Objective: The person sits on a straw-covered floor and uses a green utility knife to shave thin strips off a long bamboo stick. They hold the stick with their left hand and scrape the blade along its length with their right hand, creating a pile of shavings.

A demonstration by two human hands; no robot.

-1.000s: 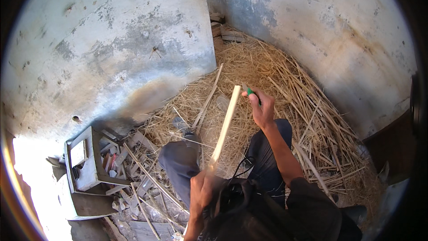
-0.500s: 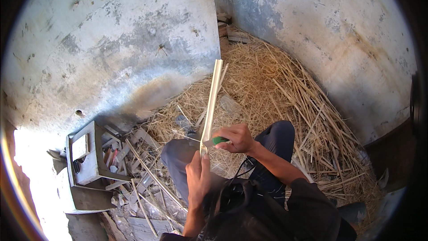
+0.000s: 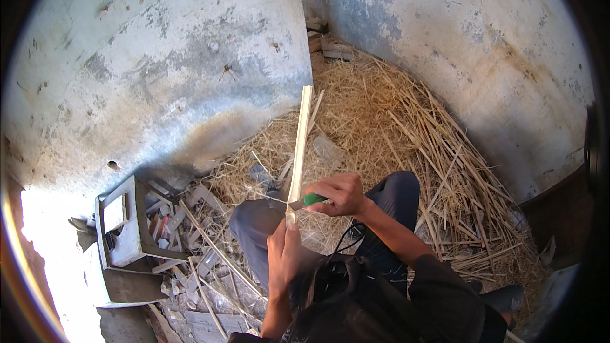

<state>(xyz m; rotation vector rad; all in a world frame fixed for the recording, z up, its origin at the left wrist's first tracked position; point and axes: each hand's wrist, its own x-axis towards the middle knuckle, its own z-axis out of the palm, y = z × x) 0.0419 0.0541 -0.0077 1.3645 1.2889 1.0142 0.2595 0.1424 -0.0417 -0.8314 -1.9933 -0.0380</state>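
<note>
My left hand (image 3: 283, 253) is closed around the near end of a long, pale split bamboo strip (image 3: 300, 143), with the thumb pointing up along it. The strip slants upward and away between my knees. In my closed right hand (image 3: 344, 194) is a knife with a green handle (image 3: 314, 199). Its blade (image 3: 295, 204) lies across the strip just beyond my left fingertips, pointing left. How deep the edge sits in the bamboo is too small to tell.
Shavings (image 3: 362, 108) cover the floor ahead, with a pile of thin strips (image 3: 467, 190) along the right wall. A weathered wooden box frame (image 3: 130, 219) lies at left among scraps. Long sticks (image 3: 219, 251) lie beside my left knee. Peeling walls (image 3: 190, 44) enclose the corner.
The bamboo strip has turned slightly, and its far end has shifted a little to the left. The knife blade sits at nearly the same place, slightly lower.
</note>
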